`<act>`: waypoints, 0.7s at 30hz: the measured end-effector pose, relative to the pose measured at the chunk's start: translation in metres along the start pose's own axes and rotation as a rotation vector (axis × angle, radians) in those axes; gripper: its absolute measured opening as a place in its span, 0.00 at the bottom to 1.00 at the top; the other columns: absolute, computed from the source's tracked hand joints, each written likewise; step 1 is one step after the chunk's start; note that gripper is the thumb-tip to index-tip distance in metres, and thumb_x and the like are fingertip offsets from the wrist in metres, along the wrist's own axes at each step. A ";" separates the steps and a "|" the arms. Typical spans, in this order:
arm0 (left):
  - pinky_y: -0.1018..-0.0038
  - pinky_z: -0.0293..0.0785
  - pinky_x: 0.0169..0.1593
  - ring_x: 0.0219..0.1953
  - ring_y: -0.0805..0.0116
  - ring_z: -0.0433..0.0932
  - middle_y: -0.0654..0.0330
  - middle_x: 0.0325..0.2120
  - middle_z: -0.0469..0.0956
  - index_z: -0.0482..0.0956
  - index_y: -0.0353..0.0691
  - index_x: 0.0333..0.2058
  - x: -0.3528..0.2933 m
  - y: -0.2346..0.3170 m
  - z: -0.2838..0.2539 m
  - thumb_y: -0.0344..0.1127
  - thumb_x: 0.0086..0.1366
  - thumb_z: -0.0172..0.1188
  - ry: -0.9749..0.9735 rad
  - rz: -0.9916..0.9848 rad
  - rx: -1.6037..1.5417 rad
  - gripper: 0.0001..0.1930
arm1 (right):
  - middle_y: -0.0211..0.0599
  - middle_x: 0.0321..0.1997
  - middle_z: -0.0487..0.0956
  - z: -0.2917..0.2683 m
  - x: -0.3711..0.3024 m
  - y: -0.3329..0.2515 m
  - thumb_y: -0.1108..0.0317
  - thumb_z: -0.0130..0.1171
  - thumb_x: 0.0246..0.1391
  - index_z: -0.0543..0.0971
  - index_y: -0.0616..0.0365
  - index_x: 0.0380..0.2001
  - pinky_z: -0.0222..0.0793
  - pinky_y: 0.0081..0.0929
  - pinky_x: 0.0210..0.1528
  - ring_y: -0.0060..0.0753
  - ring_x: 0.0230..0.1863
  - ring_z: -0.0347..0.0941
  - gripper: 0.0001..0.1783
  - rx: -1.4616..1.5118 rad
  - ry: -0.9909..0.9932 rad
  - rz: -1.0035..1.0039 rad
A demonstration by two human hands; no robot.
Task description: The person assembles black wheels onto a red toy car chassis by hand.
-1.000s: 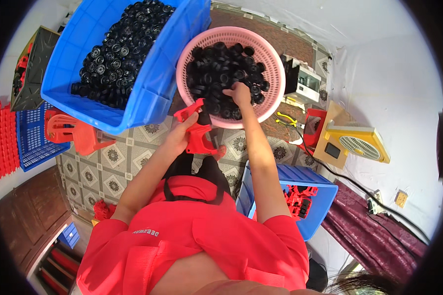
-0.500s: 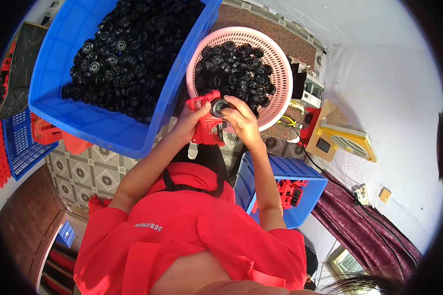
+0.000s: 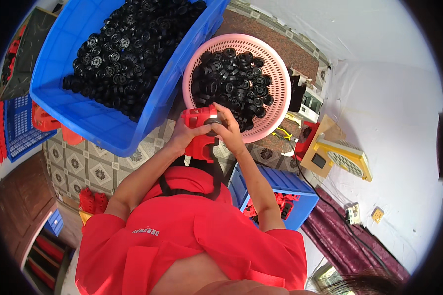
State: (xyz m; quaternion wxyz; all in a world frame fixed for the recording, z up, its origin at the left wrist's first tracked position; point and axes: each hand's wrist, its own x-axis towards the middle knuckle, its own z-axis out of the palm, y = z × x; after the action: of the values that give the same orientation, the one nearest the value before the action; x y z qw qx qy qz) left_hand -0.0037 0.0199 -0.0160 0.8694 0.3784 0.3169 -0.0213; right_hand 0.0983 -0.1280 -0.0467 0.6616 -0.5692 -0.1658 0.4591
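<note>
My left hand (image 3: pixel 182 137) is closed around a red plastic toy vehicle body (image 3: pixel 200 147), held out in front of my lap. A black toy wheel (image 3: pixel 213 121) sits against the body's right side. My right hand (image 3: pixel 231 132) grips that wheel, its fingers around the far side and its thumb on the near side. The tip of my left thumb also reaches the wheel. Whether the wheel is fixed on an axle is hidden by the fingers. Just beyond my hands stands a pink slotted basket (image 3: pixel 284 93) with many black wheels (image 3: pixel 229 73) in it.
A large blue bin (image 3: pixel 108 132) heaped with black wheels stands at the far left. At my right side is a blue crate (image 3: pixel 300 206) with red toy bodies. Yellow-handled pliers (image 3: pixel 282 132) and a yellow-framed fan (image 3: pixel 349 157) are right of the basket.
The wheel, earlier facing up between my right fingers, is now pressed to the red body's side. Both hands have come slightly nearer, and the body has turned a little.
</note>
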 end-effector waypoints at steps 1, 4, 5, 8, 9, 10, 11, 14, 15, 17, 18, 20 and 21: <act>0.71 0.77 0.46 0.41 0.71 0.79 0.61 0.40 0.79 0.73 0.37 0.50 -0.003 -0.005 0.000 0.32 0.52 0.71 0.029 0.031 0.002 0.26 | 0.40 0.50 0.74 0.000 0.000 0.001 0.71 0.59 0.56 0.60 0.57 0.64 0.68 0.27 0.51 0.28 0.48 0.71 0.34 -0.014 0.016 -0.006; 0.72 0.79 0.42 0.38 0.72 0.80 0.60 0.39 0.79 0.75 0.36 0.49 -0.013 -0.019 -0.005 0.29 0.53 0.69 0.078 -0.005 -0.094 0.23 | 0.35 0.42 0.76 -0.024 0.020 0.003 0.69 0.59 0.56 0.64 0.59 0.61 0.68 0.24 0.48 0.23 0.43 0.71 0.30 -0.118 -0.193 0.086; 0.72 0.79 0.42 0.38 0.72 0.80 0.60 0.39 0.79 0.75 0.36 0.49 -0.015 -0.025 -0.009 0.29 0.53 0.69 0.093 0.005 -0.095 0.23 | 0.33 0.40 0.76 -0.035 0.035 0.001 0.67 0.59 0.56 0.67 0.60 0.59 0.68 0.24 0.47 0.22 0.42 0.71 0.28 -0.136 -0.387 0.170; 0.71 0.79 0.43 0.38 0.70 0.80 0.60 0.40 0.79 0.74 0.36 0.50 -0.016 -0.035 -0.007 0.31 0.55 0.68 0.174 -0.030 -0.172 0.23 | 0.40 0.36 0.78 -0.056 0.093 0.021 0.64 0.62 0.54 0.76 0.57 0.50 0.72 0.28 0.38 0.36 0.36 0.77 0.20 -0.646 0.013 -0.088; 0.70 0.79 0.43 0.39 0.69 0.80 0.59 0.40 0.79 0.74 0.36 0.50 -0.019 -0.032 -0.006 0.32 0.55 0.67 0.226 0.013 -0.237 0.23 | 0.42 0.37 0.76 -0.056 0.106 0.024 0.67 0.66 0.46 0.77 0.52 0.50 0.72 0.34 0.39 0.46 0.38 0.75 0.24 -0.890 0.055 -0.217; 0.70 0.79 0.44 0.39 0.68 0.80 0.59 0.40 0.79 0.74 0.36 0.50 -0.018 -0.028 -0.001 0.32 0.56 0.67 0.254 0.051 -0.295 0.22 | 0.41 0.36 0.75 -0.067 0.118 0.036 0.69 0.67 0.43 0.77 0.53 0.49 0.72 0.36 0.39 0.47 0.39 0.74 0.26 -1.006 0.057 -0.335; 0.70 0.79 0.44 0.39 0.68 0.80 0.59 0.40 0.79 0.74 0.36 0.50 -0.014 -0.024 0.003 0.32 0.56 0.67 0.250 0.052 -0.292 0.22 | 0.40 0.35 0.74 -0.078 0.124 0.047 0.71 0.69 0.39 0.77 0.53 0.48 0.72 0.38 0.40 0.47 0.40 0.73 0.27 -1.122 0.064 -0.454; 0.70 0.78 0.45 0.40 0.68 0.80 0.59 0.41 0.79 0.74 0.37 0.50 -0.009 -0.015 0.004 0.33 0.58 0.65 0.349 0.150 -0.298 0.21 | 0.38 0.35 0.74 -0.070 0.123 0.044 0.72 0.70 0.36 0.76 0.55 0.45 0.71 0.39 0.41 0.46 0.45 0.72 0.27 -1.167 0.073 -0.522; 0.70 0.78 0.45 0.40 0.68 0.80 0.59 0.41 0.79 0.74 0.37 0.50 -0.002 -0.014 0.005 0.33 0.58 0.65 0.350 0.153 -0.301 0.21 | 0.38 0.35 0.74 -0.073 0.119 0.043 0.72 0.70 0.36 0.76 0.55 0.45 0.71 0.39 0.41 0.46 0.45 0.72 0.27 -1.169 0.069 -0.524; 0.70 0.78 0.46 0.41 0.69 0.79 0.59 0.42 0.78 0.74 0.38 0.50 0.013 -0.012 0.009 0.32 0.59 0.65 0.328 0.201 -0.300 0.20 | 0.37 0.33 0.75 -0.083 0.108 0.044 0.73 0.69 0.38 0.77 0.57 0.39 0.72 0.35 0.39 0.43 0.40 0.74 0.20 -1.188 0.175 -0.417; 0.70 0.78 0.45 0.41 0.69 0.80 0.59 0.41 0.79 0.74 0.37 0.50 0.017 -0.005 0.019 0.30 0.59 0.64 0.353 0.198 -0.309 0.19 | 0.37 0.33 0.75 -0.086 0.101 0.041 0.73 0.69 0.38 0.77 0.57 0.39 0.72 0.35 0.39 0.43 0.40 0.74 0.20 -1.187 0.176 -0.417; 0.70 0.78 0.45 0.40 0.70 0.80 0.59 0.41 0.79 0.74 0.36 0.49 0.026 -0.003 0.019 0.29 0.60 0.63 0.333 0.245 -0.295 0.19 | 0.36 0.30 0.79 -0.082 0.079 0.023 0.73 0.68 0.42 0.79 0.58 0.37 0.72 0.28 0.35 0.33 0.32 0.76 0.15 -0.661 0.351 -0.230; 0.71 0.79 0.44 0.40 0.70 0.80 0.59 0.41 0.79 0.74 0.35 0.49 0.028 -0.003 0.019 0.28 0.60 0.63 0.303 0.280 -0.279 0.18 | 0.34 0.29 0.81 -0.075 0.064 0.005 0.73 0.67 0.47 0.80 0.61 0.36 0.71 0.21 0.32 0.23 0.27 0.74 0.12 -0.471 0.345 -0.087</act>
State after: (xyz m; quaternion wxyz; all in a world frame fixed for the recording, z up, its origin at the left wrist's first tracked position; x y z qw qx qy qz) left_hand 0.0282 0.0107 -0.0244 0.8504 0.2939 0.3878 0.2003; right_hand 0.1857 -0.1224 -0.0926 0.5489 -0.7689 -0.1771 0.2759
